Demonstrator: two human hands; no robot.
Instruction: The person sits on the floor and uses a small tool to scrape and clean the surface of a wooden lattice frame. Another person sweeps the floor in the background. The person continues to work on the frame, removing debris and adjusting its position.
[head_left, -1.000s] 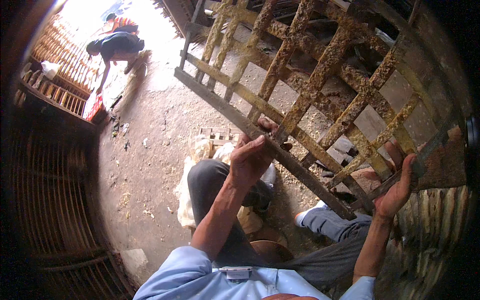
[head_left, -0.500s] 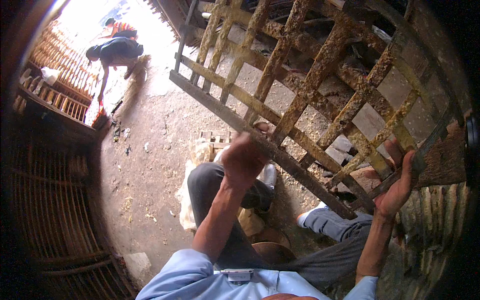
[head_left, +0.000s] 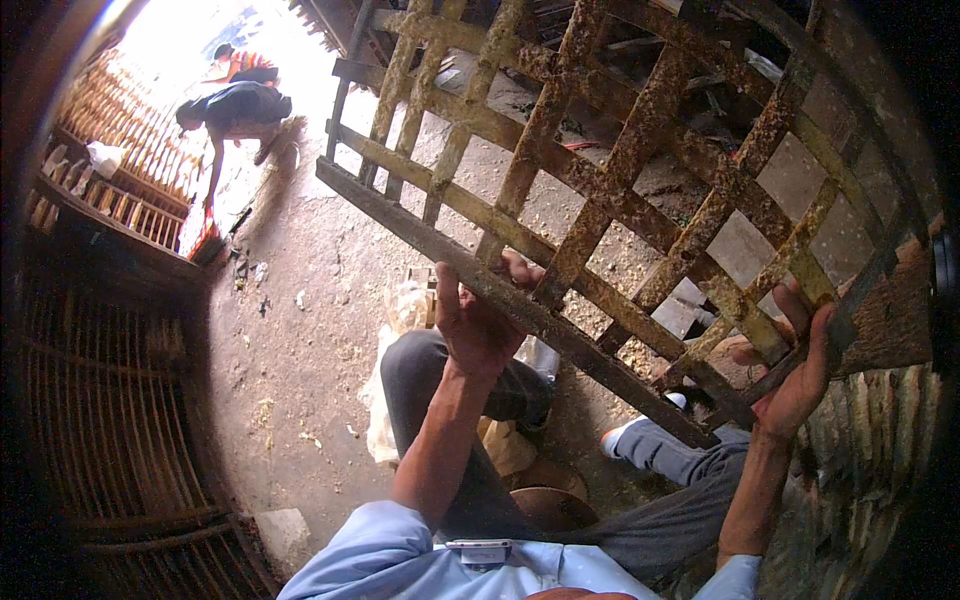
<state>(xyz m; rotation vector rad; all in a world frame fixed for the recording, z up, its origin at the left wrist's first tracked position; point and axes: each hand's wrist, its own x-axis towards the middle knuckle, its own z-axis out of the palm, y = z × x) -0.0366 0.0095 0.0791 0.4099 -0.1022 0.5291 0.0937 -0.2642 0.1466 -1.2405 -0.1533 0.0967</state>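
Note:
A large wooden lattice panel [head_left: 640,125], its crossed slats crusted with brown and yellowish residue, is held up at a slant before me. My left hand [head_left: 480,328] grips its lower rail left of the middle, thumb standing up on the near side and fingers showing through behind the rail. Near the lower right corner, my right hand [head_left: 793,392] is wrapped round the edge, with fingertips over the slats. Between the slats the littered floor shows through.
A person [head_left: 240,105] bends at the far left by a slatted bamboo wall [head_left: 130,125], with another person [head_left: 250,68] behind. A dark slatted wall [head_left: 100,430] runs along the left. Below my knees lie a pale plastic bag [head_left: 405,310] and a round brown container [head_left: 550,495]. Corrugated sheeting [head_left: 870,450] stands at the right.
The panel's left end has shifted slightly left and down. My left hand, blurred before, has turned so its thumb points up beside the rail. My right hand keeps its hold.

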